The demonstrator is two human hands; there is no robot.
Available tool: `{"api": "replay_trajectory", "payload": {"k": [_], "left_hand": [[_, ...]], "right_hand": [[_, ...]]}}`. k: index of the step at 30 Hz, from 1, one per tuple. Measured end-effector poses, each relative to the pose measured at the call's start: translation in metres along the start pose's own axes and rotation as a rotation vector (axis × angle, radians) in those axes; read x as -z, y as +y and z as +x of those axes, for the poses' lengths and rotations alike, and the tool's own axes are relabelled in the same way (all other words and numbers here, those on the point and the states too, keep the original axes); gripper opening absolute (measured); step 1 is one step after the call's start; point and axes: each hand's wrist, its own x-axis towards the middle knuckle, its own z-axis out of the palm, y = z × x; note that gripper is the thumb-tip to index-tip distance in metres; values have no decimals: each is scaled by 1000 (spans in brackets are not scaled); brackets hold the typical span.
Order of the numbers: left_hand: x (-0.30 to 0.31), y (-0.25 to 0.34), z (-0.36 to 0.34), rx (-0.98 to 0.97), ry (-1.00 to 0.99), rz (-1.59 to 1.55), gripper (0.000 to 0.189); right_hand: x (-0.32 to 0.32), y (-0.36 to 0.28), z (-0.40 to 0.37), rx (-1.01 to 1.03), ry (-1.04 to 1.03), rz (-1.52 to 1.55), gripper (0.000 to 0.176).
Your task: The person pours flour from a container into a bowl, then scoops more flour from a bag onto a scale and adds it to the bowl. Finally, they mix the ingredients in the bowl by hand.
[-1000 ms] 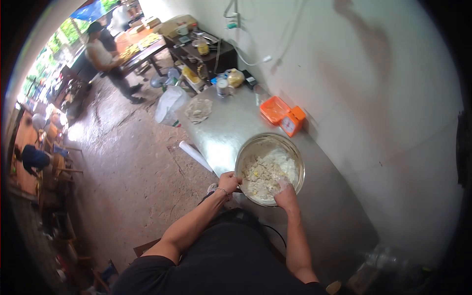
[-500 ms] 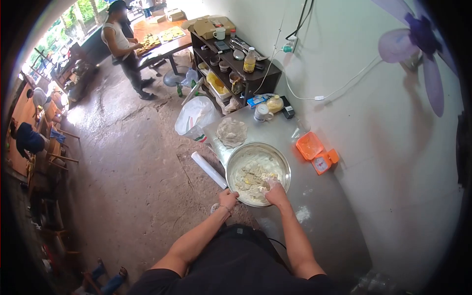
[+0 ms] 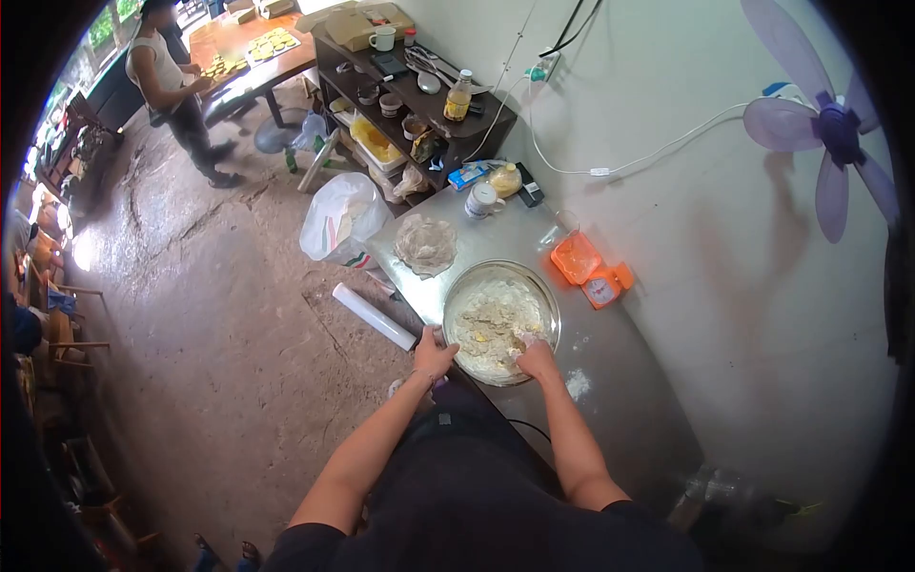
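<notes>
A wide metal bowl (image 3: 554,334) stands on the metal table (image 3: 620,381), holding pale flour and lumpy dough (image 3: 491,324) with yellow bits. At the bowl's lower left side is my left hand (image 3: 436,354), thumb and fingers apart against the rim. My right hand (image 3: 535,355) reaches into the bowl on its right side; its fingers are in the dough mixture, partly hidden, and I cannot make out how they are closed. Behind the bowl lies a crumpled clear plastic bag (image 3: 425,245). An orange scale (image 3: 602,286) with an orange tray (image 3: 576,257) is to the right.
A mug (image 3: 483,200), yellow bag (image 3: 504,180) and black box (image 3: 529,187) stand at the table's back. Beyond is a dark shelf (image 3: 443,119). A white roll (image 3: 374,316) and plastic sack (image 3: 345,221) are left. A fan (image 3: 839,133) hangs right; another person (image 3: 172,86) stands far left.
The view has shifted, so the surroundings sit further left. My left hand has moved up along the rim, its fingers more spread. My right hand remains in the bowl.
</notes>
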Motion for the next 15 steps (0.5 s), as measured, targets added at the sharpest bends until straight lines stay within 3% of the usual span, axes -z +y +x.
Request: {"api": "replay_trajectory", "payload": {"k": [2,5,7,9,10,12,15], "left_hand": [[0,31,5,-63,50,123,67],[-17,29,24,-193,184,180,65],[-15,44,28,-105,157,158,63],[-26,26,43,-83,242,122,57],[-22,36,43,10,200,49,53],[-26,32,45,-47,288,58,49],[-27,40,42,-110,323,58,43]], "right_hand": [[-3,-3,1,-63,-9,3,63],[-31,14,26,-215,27,86,62],[-66,47,57,-225,83,192,63],[-77,54,78,-356,99,393,73],[-80,57,83,-350,141,625,69],[-71,47,85,-304,170,945,65],[-47,46,95,-251,128,1150,61]]}}
